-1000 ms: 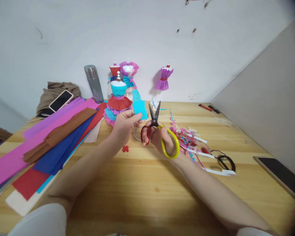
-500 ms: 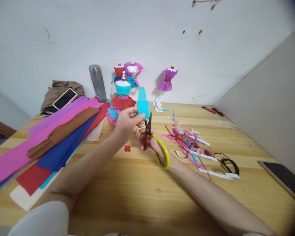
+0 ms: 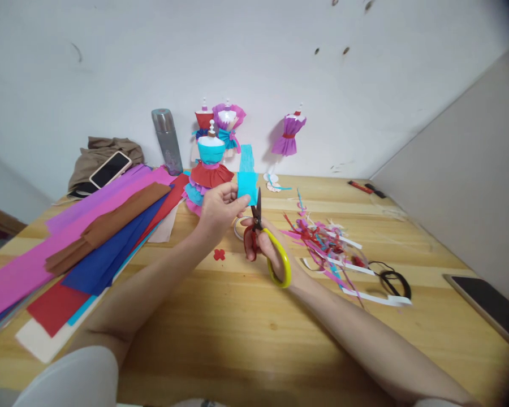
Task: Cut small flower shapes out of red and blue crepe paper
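Note:
My left hand [image 3: 221, 208] pinches a folded strip of turquoise crepe paper [image 3: 247, 186] by its lower left part. My right hand [image 3: 261, 240] holds scissors [image 3: 280, 257] with yellow and red handles, their dark blades pointing up beside the paper's lower right edge. The blades are slightly apart. Just behind my left hand stands a small dress form [image 3: 211, 169] with a turquoise top, red overskirt and ruffled layers. A red flower-shaped piece [image 3: 219, 255] lies on the table [image 3: 237, 339] below my hands. A pale ring shows partly between the hands.
Crepe paper sheets [image 3: 110, 220] in several colours cover the left side. Paper scraps [image 3: 322, 243] and a black coil [image 3: 395, 284] lie right. Behind are a bottle [image 3: 167, 141], a phone [image 3: 111, 169] and a purple-dressed form [image 3: 289, 135]. A dark tablet-like object [image 3: 487, 308] lies far right.
The scissors have turned slightly more upright and closer to the turquoise paper, and their blades have drawn nearer together. My left hand keeps its hold on the paper. The view has shifted slightly.

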`<state>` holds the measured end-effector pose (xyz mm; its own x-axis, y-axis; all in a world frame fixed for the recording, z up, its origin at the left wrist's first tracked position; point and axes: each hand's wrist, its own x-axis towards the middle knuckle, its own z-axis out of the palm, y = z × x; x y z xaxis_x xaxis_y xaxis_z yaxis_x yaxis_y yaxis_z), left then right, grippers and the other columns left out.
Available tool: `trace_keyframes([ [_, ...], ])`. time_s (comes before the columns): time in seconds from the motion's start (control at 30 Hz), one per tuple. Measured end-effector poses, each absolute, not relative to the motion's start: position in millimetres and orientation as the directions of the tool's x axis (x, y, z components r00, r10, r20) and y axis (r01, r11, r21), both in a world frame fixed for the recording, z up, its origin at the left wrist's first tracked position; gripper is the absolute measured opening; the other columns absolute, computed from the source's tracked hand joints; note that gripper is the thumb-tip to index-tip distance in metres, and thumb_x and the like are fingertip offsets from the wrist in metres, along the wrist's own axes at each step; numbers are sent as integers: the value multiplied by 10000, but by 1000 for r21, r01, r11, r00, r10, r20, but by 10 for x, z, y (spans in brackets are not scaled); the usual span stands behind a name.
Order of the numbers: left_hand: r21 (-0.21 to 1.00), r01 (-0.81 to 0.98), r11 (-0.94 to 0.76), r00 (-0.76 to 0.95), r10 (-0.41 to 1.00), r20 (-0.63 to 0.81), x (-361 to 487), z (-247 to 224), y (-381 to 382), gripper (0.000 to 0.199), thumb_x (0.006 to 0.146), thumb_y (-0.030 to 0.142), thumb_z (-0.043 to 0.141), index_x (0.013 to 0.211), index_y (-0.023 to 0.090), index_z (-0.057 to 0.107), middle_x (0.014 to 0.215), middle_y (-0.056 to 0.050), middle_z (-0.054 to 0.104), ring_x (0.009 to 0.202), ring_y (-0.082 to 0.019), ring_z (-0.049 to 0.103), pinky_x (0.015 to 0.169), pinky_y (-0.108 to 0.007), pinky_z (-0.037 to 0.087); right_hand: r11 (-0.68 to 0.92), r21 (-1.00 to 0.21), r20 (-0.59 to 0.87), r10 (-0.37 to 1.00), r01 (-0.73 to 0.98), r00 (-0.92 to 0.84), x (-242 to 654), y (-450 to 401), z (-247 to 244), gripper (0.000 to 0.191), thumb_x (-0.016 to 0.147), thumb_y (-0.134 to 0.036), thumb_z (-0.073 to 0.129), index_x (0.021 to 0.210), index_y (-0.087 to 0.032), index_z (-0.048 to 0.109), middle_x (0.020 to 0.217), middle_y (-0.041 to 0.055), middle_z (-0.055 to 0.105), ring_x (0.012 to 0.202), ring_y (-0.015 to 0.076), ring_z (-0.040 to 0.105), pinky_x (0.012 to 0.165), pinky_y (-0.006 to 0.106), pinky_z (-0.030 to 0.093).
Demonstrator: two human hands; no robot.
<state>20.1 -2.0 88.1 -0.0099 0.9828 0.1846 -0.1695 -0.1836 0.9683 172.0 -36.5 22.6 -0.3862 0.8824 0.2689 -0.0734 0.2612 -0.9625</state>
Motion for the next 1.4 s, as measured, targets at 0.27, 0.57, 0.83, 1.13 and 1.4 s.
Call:
trace_keyframes([
  [0.27, 964, -205, -166, -50, 986, 159, 242, 899, -41, 157, 670, 168, 761, 810, 152, 691, 628, 32, 671, 553, -76, 588, 527, -180, 496, 297, -955, 284, 878, -27, -386, 1718, -381, 166, 654, 952, -773, 488, 1262, -206, 595, 632, -26, 546, 511, 169, 535, 540, 336, 411],
  [0.57, 966, -211, -152, -40, 988, 147, 244, 889, -33, 128, 675, 163, 751, 781, 158, 678, 617, 34, 661, 554, -76, 586, 532, -181, 492, 327, -943, 288, 891, 56, -352, 1694, -391, 220, 668, 966, -776, 449, 1243, -185, 590, 582, -45, 526, 468, 159, 497, 507, 330, 405],
  [0.83, 965, -191, -179, -32, 984, 176, 216, 861, -8, 208, 645, 240, 821, 768, 161, 674, 652, 19, 671, 572, -88, 598, 557, -204, 505, 330, -942, 293, 892, 53, -344, 1697, -386, 219, 646, 964, -771, 460, 1200, -185, 594, 571, -47, 526, 450, 152, 492, 496, 327, 395],
  [1.13, 965, -198, -173, -8, 985, 175, 173, 945, -57, 146, 669, 250, 761, 756, 162, 684, 620, 19, 661, 561, -95, 594, 565, -210, 511, 305, -952, 273, 896, 38, -351, 1693, -389, 230, 659, 951, -780, 476, 1218, -190, 599, 597, -55, 502, 448, 136, 472, 471, 306, 396],
  [1.4, 973, -201, -111, -6, 994, 112, 149, 887, 35, 230, 596, 238, 812, 770, 164, 681, 661, 1, 701, 560, -103, 618, 565, -216, 517, 307, -951, 275, 894, 37, -354, 1721, -376, 263, 662, 961, -758, 475, 1240, -170, 600, 598, -49, 503, 456, 138, 481, 473, 302, 402],
])
